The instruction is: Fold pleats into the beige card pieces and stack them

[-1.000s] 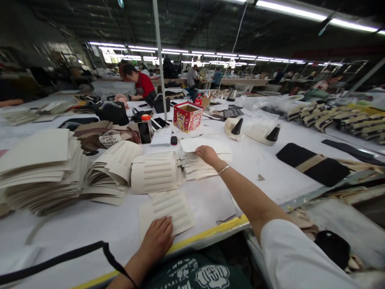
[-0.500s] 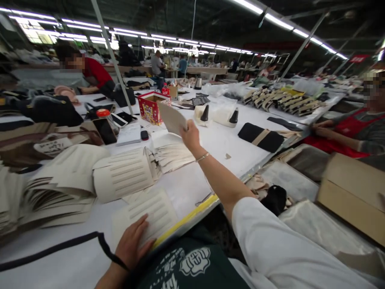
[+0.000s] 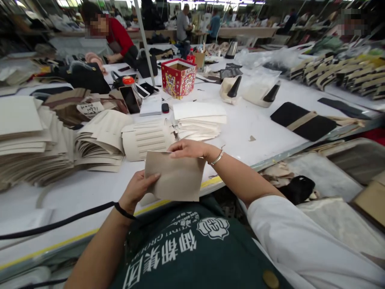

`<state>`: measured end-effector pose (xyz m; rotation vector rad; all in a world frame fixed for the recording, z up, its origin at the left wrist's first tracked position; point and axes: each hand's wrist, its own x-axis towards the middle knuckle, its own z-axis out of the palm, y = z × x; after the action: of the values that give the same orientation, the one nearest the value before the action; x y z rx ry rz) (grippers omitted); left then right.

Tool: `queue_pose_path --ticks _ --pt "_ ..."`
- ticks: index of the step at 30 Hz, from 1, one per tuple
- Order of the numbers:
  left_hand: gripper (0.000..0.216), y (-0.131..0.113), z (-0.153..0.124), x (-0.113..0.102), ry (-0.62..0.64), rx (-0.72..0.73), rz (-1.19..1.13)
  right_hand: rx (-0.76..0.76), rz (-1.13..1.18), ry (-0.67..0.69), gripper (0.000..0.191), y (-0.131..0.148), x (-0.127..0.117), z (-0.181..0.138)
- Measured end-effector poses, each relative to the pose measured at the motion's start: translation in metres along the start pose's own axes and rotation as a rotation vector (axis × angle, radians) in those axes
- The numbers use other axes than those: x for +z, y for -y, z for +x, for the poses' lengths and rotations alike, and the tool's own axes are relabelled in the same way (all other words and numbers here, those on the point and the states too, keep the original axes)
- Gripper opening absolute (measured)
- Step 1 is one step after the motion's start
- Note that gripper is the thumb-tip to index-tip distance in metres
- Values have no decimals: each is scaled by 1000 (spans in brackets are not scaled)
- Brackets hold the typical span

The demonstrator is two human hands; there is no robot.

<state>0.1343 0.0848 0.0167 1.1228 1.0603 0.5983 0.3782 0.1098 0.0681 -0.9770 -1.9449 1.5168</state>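
Between the fingertips of both hands, I have one plain beige card (image 3: 174, 178), raised in front of the dark green apron (image 3: 180, 249), its broad face turned up toward my view. The left hand (image 3: 138, 188) pinches its left edge, thumb flat on the near face, the other fingers mostly hidden behind. The right hand (image 3: 191, 149) grasps the top edge, thumb seemingly on the near face; how hard either one squeezes, I can't tell from this far off. To manage this hold well, I'd keep the grip light and near the rim, since the card looks thin enough to crease under a hard thumb. I'd let the left thumb steady it whenever the right fingers shift, so one side is always held. Just beyond the right fingers sits the pile of pale cards (image 3: 198, 120), and beyond the left fingers the curved bundle of lined cards (image 3: 147, 138), so I'd mind the top corners against both. Past the right edge, below the right fingers, the yellow strip (image 3: 212, 182) marks the near side of the table (image 3: 237, 140); the card's lower edge might catch there. I'd also watch the black cord (image 3: 75, 222) by the left wrist, which could tug.
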Motion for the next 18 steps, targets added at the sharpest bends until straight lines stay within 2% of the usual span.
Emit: queue_pose_path --ticks 3,5,7,9,12,18 --pt "48 25 -5 -6 -257 30 -197 209 406 -48 55 -41 -2 -14" --pt "47 39 -5 -10 -328 23 -193 357 627 -30 67 -66 7 -27" --pt "43 51 -3 -13 -344 21 -112 449 726 -16 66 -84 22 -37" --pt "41 60 0 -14 -359 45 -9 525 696 -22 52 -93 38 -41" --pt "44 68 5 -15 -392 107 114 592 489 -29 32 -95 53 -39" --pt "57 52 -5 -24 -329 192 447 568 106 -159 27 -78 57 -39"
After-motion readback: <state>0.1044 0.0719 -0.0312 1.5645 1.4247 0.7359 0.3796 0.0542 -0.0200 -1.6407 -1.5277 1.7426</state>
